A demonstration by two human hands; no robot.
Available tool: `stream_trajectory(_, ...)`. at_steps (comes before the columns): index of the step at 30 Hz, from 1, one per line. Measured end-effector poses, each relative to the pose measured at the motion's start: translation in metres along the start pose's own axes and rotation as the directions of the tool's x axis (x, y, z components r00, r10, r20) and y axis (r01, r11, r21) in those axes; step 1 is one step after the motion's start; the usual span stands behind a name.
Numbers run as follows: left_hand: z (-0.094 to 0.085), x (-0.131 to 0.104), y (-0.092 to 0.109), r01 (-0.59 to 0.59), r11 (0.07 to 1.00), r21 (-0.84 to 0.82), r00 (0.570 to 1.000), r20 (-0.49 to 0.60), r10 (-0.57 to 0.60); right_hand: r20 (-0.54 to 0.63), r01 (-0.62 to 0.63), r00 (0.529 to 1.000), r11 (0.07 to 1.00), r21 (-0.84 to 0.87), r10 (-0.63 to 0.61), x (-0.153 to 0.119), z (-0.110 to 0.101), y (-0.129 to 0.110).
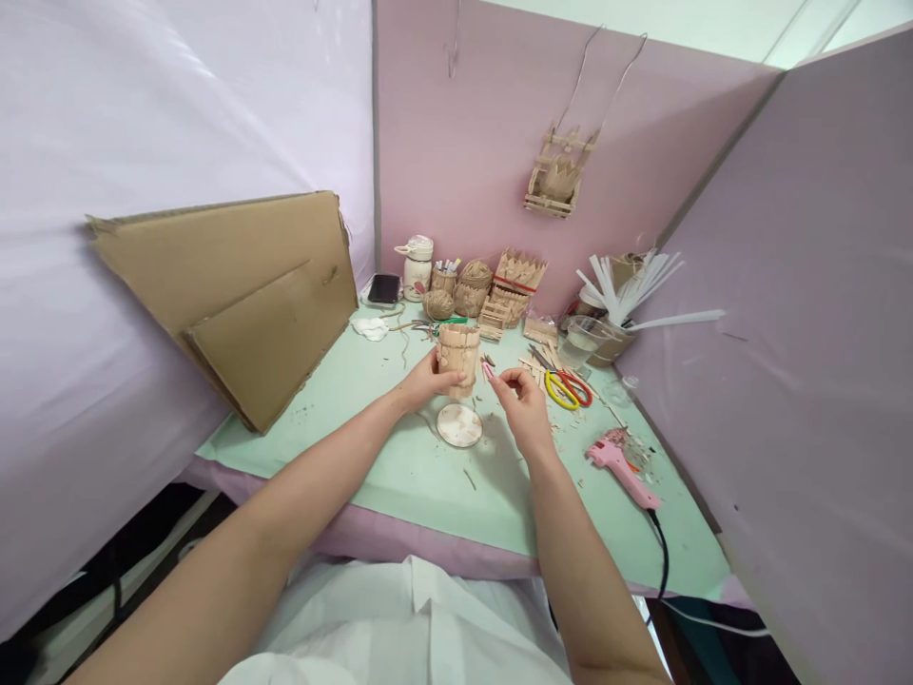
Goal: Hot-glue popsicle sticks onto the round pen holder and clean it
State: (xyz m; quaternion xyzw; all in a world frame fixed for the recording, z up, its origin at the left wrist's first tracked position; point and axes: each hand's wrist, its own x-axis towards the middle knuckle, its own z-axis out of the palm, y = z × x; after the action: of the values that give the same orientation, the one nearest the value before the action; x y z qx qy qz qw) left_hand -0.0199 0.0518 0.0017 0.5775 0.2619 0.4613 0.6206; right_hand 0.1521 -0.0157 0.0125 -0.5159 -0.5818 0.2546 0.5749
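My left hand is wrapped around the side of a small cup made of pale wooden pieces, with a raised band near its rim. The cup is held up over the green tabletop, tilted a little. Below it lies a round, whitish disc with a brownish edge. My right hand is just to the right of the cup, its thumb and forefinger pinched on a slim pink tool. The tool points toward the cup, but its exact kind is too small to make out.
A pink glue gun with a black cord lies at right. Yellow-and-red-handled scissors lie among wood scraps. Behind stand twine balls, a white bottle and a pot of white sticks. Cardboard leans at left.
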Motion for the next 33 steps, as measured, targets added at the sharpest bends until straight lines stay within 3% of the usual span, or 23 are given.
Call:
stream_trajectory(4,-0.01,0.005,-0.002,-0.013,0.994,0.111,0.997,-0.073,0.021,0.166,0.016,0.986,0.966,-0.257,0.028,-0.001,0.0,0.005)
stream_trajectory(7,-0.015,0.007,-0.003,0.001,0.979,0.206,0.993,-0.117,0.023,0.304,0.125,0.952,0.889,-0.441,0.017,-0.005,-0.002,0.005)
stream_trajectory(11,-0.017,0.008,-0.005,0.025,0.948,0.318,0.988,-0.15,0.025,0.43,0.239,0.902,0.794,-0.559,0.031,-0.01,-0.004,0.005)
stream_trajectory(19,-0.028,0.013,-0.018,0.015,0.897,0.441,0.992,-0.117,0.041,0.45,0.285,0.889,0.671,-0.684,0.081,-0.013,-0.001,0.002)
stream_trajectory(24,-0.027,0.008,-0.015,0.006,0.872,0.489,0.992,-0.113,0.057,0.462,0.315,0.881,0.603,-0.733,0.102,-0.016,0.004,-0.001)
stream_trajectory(29,-0.025,0.002,-0.002,-0.129,0.826,0.548,0.966,-0.118,0.229,0.458,0.308,0.878,0.571,-0.761,0.137,-0.016,0.008,-0.002)
stream_trajectory(33,-0.024,0.001,0.002,-0.181,0.768,0.614,0.905,-0.202,0.374,0.454,0.32,0.882,0.544,-0.776,0.129,-0.016,0.01,-0.001)
